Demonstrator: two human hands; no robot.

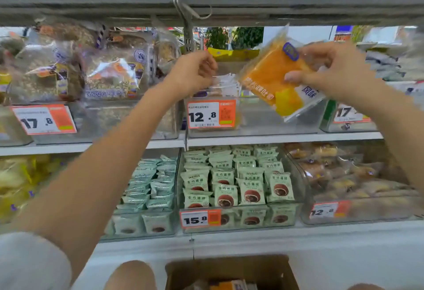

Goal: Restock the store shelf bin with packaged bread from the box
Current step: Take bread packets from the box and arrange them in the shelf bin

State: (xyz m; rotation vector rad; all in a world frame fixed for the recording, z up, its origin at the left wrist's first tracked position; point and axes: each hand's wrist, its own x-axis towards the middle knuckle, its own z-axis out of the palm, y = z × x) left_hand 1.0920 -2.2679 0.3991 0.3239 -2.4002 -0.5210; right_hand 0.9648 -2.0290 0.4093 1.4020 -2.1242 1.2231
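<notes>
My right hand (337,69) grips an orange packaged bread (273,76) in clear wrap, tilted, in front of and above the clear shelf bin (259,115) with the 12.8 price tag (211,114). My left hand (192,71) is curled at the bin's upper left, its fingers closed at the white packets (227,84) standing at the back of the bin; whether it pinches one is unclear. At the bottom edge the brown cardboard box (231,269) stands open, with more packets (231,286) inside.
Bins of seeded bread (110,76) fill the shelf to the left. The shelf below holds green-wrapped round cakes (238,184) and a bin of pastries (344,175). A metal shelf upright (188,35) runs above the left hand. A knee (130,276) shows beside the box.
</notes>
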